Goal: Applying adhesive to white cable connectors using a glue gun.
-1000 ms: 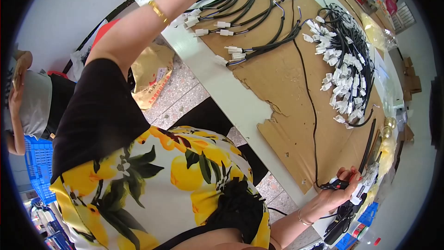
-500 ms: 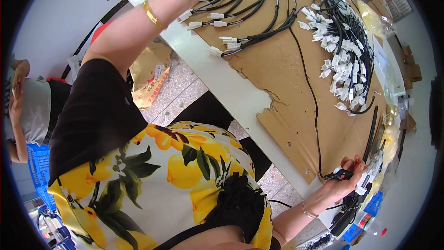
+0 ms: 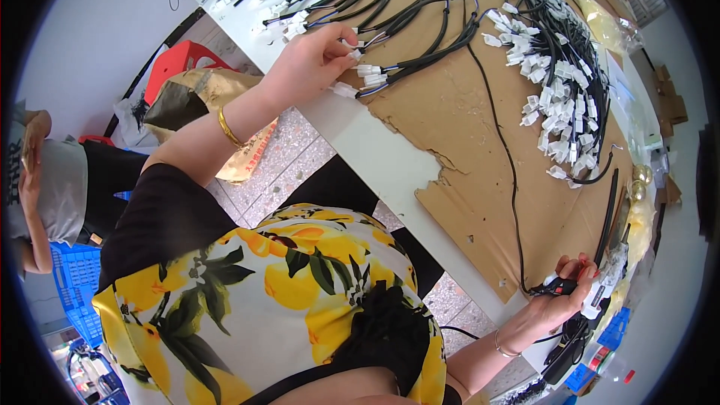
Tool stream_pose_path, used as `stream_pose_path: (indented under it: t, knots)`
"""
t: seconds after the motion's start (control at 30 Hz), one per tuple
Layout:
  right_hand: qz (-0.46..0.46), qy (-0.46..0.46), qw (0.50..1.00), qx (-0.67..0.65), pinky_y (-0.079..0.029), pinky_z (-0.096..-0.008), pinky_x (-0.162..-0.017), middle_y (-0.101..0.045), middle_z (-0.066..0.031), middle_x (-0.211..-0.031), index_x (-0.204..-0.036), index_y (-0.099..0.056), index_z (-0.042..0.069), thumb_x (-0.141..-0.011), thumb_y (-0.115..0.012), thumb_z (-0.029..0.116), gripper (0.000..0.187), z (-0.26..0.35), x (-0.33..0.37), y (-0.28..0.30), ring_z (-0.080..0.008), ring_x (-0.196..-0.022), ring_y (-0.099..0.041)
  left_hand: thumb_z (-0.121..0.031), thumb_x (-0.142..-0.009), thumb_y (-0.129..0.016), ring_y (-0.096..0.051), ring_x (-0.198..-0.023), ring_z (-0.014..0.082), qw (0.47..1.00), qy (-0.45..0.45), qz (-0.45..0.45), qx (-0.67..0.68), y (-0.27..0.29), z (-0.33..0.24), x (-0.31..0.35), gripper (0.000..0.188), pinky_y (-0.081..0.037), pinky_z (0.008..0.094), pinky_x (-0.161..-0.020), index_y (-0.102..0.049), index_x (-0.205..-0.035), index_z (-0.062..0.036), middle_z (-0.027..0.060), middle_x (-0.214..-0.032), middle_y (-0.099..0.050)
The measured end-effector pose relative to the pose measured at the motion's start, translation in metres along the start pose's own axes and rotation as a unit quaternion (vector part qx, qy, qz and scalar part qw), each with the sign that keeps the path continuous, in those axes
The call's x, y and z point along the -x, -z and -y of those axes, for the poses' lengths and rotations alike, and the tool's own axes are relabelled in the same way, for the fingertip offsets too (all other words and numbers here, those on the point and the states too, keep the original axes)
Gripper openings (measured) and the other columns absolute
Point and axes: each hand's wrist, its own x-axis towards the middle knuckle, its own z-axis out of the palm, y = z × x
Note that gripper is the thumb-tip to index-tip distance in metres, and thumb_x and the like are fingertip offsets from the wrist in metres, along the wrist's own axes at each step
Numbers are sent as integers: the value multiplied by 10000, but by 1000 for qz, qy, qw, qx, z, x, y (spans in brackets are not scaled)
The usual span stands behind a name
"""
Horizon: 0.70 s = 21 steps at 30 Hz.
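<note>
My left hand reaches over the left edge of the table, thumb and fingers pinched on a small white connector at the end of a black cable. Just below it, more white connectors on black cables lie along the cardboard edge. My right hand, at the table's near right, is wrapped round the black handle of a glue gun with a white body. Its dark nozzle points away from me, and a black cord runs from the handle across the cardboard.
Torn brown cardboard covers much of the white table. A heap of cables with white connectors lies on the right. Beyond the left table edge are a red stool and a paper sack. Another person is at far left.
My left hand has come back from the far edge of the table toward me and now pinches a connector in the near row. My right hand stays almost still with the glue gun.
</note>
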Motion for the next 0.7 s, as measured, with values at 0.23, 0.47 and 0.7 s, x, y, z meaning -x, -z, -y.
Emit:
stream_pose_path:
  t: [0.23, 0.47, 0.7]
  knots:
    - [-41, -12, 999, 4, -388, -292, -667, -556, -46, -845, -872, -536, 53, -792, -590, 199, 175, -1, 2, -6, -84, -550, -409, -42, -752, -590, -621, -668, 179, 999, -9, -18, -45, 1, 0, 2, 230, -490, 262, -609, -499, -963, -36, 108, -768, -623]
    - [18, -11, 1000, 21, -404, -272, -646, -543, -73, -841, -849, -519, 45, -804, -555, 166, 134, 1, 2, -10, -82, -544, -402, -53, -769, -601, -533, -545, 90, 991, -70, -96, -55, 25, -22, -18, 114, -435, 217, -510, -533, -854, -18, 63, -651, -593]
    - [60, -35, 995, 65, -401, -262, -635, -547, -68, -802, -860, -529, 13, -795, -556, 151, 155, 20, -1, -33, -80, -552, -410, -179, -782, -582, -550, -588, 287, 951, -295, -27, -84, -18, -115, -92, 154, -449, 326, -535, -582, -762, -26, 129, -688, -579]
